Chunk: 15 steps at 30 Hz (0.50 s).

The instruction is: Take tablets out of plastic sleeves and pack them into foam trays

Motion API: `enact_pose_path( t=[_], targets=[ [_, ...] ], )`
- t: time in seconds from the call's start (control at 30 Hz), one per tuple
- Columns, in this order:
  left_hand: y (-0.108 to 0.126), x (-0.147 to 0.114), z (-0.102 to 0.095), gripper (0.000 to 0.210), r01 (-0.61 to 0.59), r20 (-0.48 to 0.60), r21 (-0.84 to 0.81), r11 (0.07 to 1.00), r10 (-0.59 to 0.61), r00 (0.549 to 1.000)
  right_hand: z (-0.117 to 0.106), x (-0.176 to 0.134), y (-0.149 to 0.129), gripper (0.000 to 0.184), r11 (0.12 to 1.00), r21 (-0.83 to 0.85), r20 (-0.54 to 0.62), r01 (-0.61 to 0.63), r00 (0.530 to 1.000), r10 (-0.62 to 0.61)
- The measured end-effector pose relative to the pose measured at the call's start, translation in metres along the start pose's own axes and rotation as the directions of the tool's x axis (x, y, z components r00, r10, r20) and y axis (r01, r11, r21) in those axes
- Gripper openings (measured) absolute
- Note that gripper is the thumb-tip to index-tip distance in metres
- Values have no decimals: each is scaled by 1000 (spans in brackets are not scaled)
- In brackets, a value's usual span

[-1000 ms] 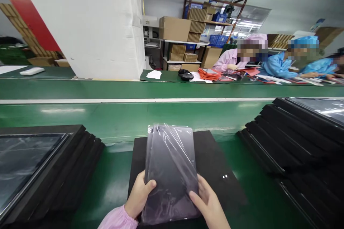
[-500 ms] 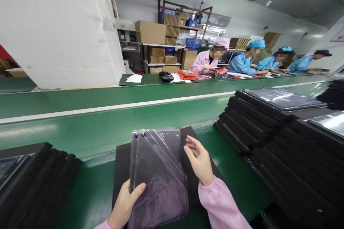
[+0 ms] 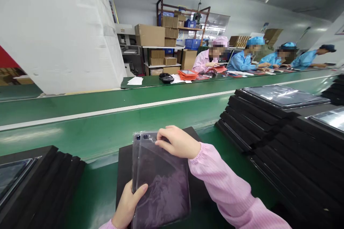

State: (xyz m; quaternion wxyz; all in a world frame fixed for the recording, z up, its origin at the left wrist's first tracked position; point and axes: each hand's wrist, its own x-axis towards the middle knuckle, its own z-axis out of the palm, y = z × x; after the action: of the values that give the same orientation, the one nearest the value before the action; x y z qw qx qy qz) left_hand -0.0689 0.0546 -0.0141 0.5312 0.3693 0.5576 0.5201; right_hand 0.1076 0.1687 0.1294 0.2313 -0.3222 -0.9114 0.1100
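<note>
Two dark tablets [image 3: 161, 186] lie one over the other, backs up with camera lenses at the top left, wrapped in clear plastic film [image 3: 153, 138]. My left hand [image 3: 130, 200] is closed on their lower left edge, thumb on top, fingers hidden beneath. Across the upper tablet reaches my right hand [image 3: 178, 141], thumb and fingers pinched at the film near the lenses. Its fingertips partly cover the film there. Under the tablets is a black foam tray [image 3: 124, 161], its top corners showing.
Stacked black trays [image 3: 249, 128] with film-wrapped tablets [image 3: 285, 94] rise at the right; another stack [image 3: 53, 179] stands at the left. Behind the green conveyor bench [image 3: 107, 132], several co-workers [image 3: 242, 59] sit at a far bench. A white wrapped block [image 3: 61, 35] stands far left.
My right hand has moved left from beside the tablets to their top edge, its fingers closing at the film. The diagonal film folds look flatter. My left hand keeps its hold.
</note>
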Motion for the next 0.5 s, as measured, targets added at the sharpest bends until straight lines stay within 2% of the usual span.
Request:
enact_pose_path(
  t=[0.13, 0.17, 0.23, 0.27, 0.3, 0.37, 0.4, 0.43, 0.5],
  targets=[
    [1, 0, 0, 53, 17, 33, -3, 1000, -17, 999, -12, 1, -34, 11, 963, -263, 29, -49, 998, 59],
    [1, 0, 0, 54, 21, 37, -2, 1000, -21, 999, -18, 2, -38, 9, 947, -312, -7, -69, 997, 71],
    [2, 0, 0, 54, 31, 40, -9, 999, -31, 999, -30, 1, -35, 6, 941, -293, -191, -168, 975, 115],
    [2, 0, 0, 54, 38, 43, -19, 999, -37, 998, -35, -3, -30, 5, 946, -222, -329, -236, 932, 156],
    [2, 0, 0, 53, 45, 47, -34, 998, -43, 998, -36, -9, -23, 6, 947, -118, -464, -298, 860, 213],
    [1, 1, 0, 53, 51, 51, -64, 997, -47, 998, -26, -31, -9, 11, 922, 132, -632, -365, 685, 362],
    [-1, 1, 0, 53, 51, 51, -76, 996, -47, 998, -14, -45, -3, 16, 890, 237, -642, -388, 625, 444],
    [-3, 2, -1, 54, 50, 50, -86, 995, -46, 998, 2, -62, 0, 28, 853, 315, -607, -416, 603, 518],
    [-8, 4, -3, 57, 43, 36, -98, 994, -40, 999, 40, -95, -1, 51, 744, 420, -445, -520, 597, 668]
  ],
)
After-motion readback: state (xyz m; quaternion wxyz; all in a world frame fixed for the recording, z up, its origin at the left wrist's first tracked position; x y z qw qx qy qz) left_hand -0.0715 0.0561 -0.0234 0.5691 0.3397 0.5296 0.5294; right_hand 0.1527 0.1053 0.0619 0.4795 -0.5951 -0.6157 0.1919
